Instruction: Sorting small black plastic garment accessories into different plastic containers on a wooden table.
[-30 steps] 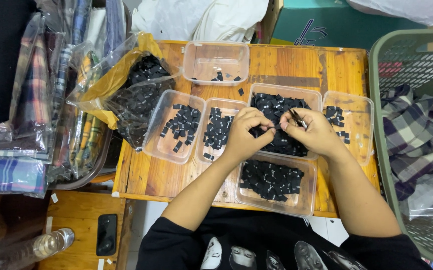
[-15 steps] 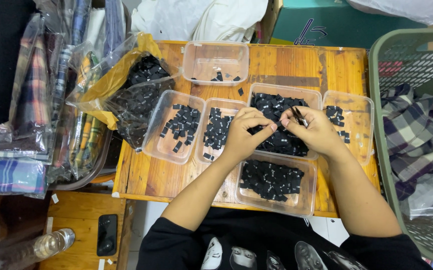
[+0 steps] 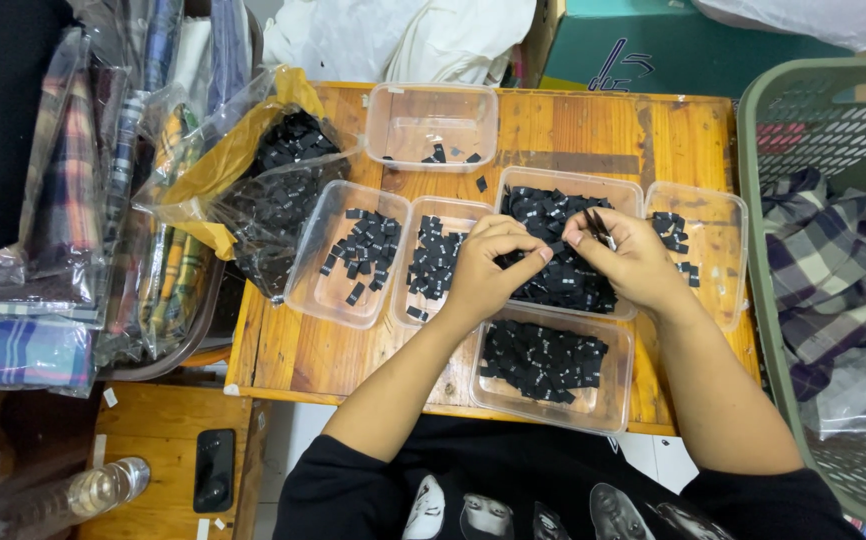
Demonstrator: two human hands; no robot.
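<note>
My left hand (image 3: 485, 262) and my right hand (image 3: 625, 255) meet over a clear plastic tray (image 3: 523, 187) heaped with small black fabric tags. Between the fingertips of both hands sits one small black tag (image 3: 556, 247). My right hand also holds a thin dark tool (image 3: 596, 226) that sticks up from its fingers. Right below my hands lies another clear tray of black tags (image 3: 545, 363). Two narrower trays of tags (image 3: 357, 256) (image 3: 435, 258) stand to the left of my left hand.
A small wooden table (image 3: 283, 350) carries all the trays. A nearly empty tray (image 3: 433, 124) sits at the back, another (image 3: 705, 250) at the right. A plastic bag of black tags (image 3: 273, 190) lies left. A green laundry basket (image 3: 833, 280) with plaid cloth stands right. A phone (image 3: 215, 470) lies lower left.
My hands have stayed over the same tray. The fingers have shifted slightly around the small tag; nothing else has moved.
</note>
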